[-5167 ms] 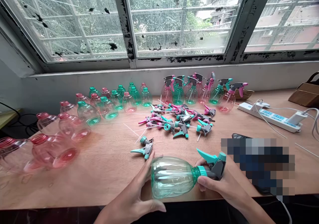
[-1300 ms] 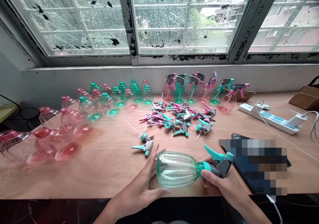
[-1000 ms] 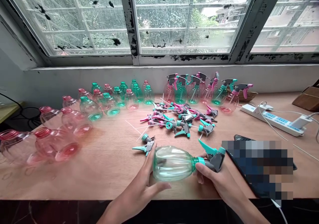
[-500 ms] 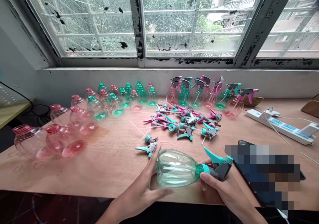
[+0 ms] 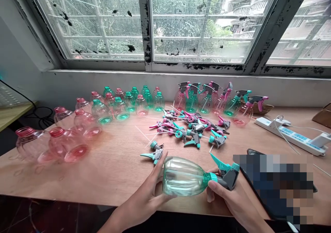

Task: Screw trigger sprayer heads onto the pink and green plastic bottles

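A clear green spray bottle (image 5: 184,176) lies sideways between my hands above the front of the table, its base to the left. My left hand (image 5: 147,195) is wrapped round the base end, thumb underneath. At the neck, my right hand (image 5: 229,198) pinches the turquoise collar of the grey-and-turquoise spray head (image 5: 227,174), which sits on the bottle's mouth. A thin tube shows faintly inside the bottle. Just beyond my left fingertips rests a loose turquoise spray head (image 5: 154,153). Farther back lies a pile of pink and turquoise spray heads (image 5: 192,126).
Open pink bottles (image 5: 68,146) and green bottles (image 5: 102,112) stand along the left and back. Bottles with spray heads (image 5: 207,100) are lined up at the back right. A power strip (image 5: 289,136) with cables and a dark, partly blurred device (image 5: 254,177) lie on the right.
The view has shifted slightly. Both hands still hold the bottle in nearly the same place; the left thumb has moved in closer under it.
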Motion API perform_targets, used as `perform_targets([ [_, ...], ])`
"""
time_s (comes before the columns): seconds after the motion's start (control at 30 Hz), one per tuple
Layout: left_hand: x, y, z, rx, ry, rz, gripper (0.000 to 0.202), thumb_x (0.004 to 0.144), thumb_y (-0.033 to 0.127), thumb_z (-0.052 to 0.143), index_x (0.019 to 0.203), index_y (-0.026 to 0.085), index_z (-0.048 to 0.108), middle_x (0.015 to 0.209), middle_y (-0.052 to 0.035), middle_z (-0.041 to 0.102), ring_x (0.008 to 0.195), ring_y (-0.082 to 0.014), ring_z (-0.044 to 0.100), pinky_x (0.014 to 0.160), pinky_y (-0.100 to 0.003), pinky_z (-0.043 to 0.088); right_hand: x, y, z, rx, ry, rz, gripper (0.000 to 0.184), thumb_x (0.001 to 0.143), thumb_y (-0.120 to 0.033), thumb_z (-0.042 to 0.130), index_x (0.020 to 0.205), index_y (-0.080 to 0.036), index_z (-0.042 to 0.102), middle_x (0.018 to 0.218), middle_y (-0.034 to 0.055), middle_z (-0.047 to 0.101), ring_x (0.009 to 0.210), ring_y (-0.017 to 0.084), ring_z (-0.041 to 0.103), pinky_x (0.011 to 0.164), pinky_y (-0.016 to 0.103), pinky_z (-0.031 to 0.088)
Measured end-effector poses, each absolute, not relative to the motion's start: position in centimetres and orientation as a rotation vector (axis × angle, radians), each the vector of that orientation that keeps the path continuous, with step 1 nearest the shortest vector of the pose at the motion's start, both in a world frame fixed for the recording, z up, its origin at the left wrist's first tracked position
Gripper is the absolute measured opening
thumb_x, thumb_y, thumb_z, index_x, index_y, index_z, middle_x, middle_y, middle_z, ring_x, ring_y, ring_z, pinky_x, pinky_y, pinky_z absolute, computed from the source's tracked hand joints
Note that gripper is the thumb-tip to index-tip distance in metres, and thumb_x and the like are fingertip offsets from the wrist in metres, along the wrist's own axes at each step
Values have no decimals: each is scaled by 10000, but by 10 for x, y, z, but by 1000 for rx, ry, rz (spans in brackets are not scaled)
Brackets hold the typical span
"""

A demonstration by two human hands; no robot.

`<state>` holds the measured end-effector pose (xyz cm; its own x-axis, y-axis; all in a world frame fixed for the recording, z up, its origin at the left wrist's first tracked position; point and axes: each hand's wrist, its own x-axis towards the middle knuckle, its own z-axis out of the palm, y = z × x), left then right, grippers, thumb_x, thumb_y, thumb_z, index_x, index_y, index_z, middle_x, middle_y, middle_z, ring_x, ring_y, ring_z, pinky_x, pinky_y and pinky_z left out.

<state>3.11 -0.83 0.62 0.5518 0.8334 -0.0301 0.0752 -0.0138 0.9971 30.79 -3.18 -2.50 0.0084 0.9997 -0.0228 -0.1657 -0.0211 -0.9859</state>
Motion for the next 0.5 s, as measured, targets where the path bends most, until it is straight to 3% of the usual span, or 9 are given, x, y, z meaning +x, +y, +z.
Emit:
perform_targets([
  [0.07,31,-9,6,1508,822,743,972,1005,355,681,1666,417,-29,1790,-4,159,1655,-310,35,1318,-478,259,308,-32,-26,-1095,-1051,1297,396,825,-523,864,964,-214,658,547,-5,750,524,194,649,593,321,502],
  [0.13,31,-9,5,1528,839,731,1070,955,369,752,1665,408,-47,1792,-10,153,1653,-309,-33,1332,-503,188,308,-33,-27,-1094,-1051,1306,386,825,-518,867,969,-216,674,561,-6,751,537,190,651,598,320,503],
  [0.2,29,-10,3,1547,847,723,1176,879,402,834,1673,375,-33,1796,-39,121,1653,-332,-5,1334,-535,117,308,-34,-28,-1089,-1045,1335,392,806,-511,886,993,-220,702,583,-10,749,560,189,654,606,322,507],
  [0.3,25,-11,1,1577,838,732,1101,910,478,779,1685,325,12,1797,-82,87,1650,-350,73,1323,-568,94,309,-34,-29,-1090,-1039,1361,435,773,-502,913,1042,-220,722,604,-12,746,583,199,652,610,337,511],
  [0.5,27,-12,-3,1822,921,735,1016,972,270,710,1665,440,-14,1798,-37,103,1649,-320,116,1302,-599,129,311,-33,-28,-1115,-1067,1297,388,838,-523,852,976,-197,693,551,-10,740,550,191,643,634,335,479],
])
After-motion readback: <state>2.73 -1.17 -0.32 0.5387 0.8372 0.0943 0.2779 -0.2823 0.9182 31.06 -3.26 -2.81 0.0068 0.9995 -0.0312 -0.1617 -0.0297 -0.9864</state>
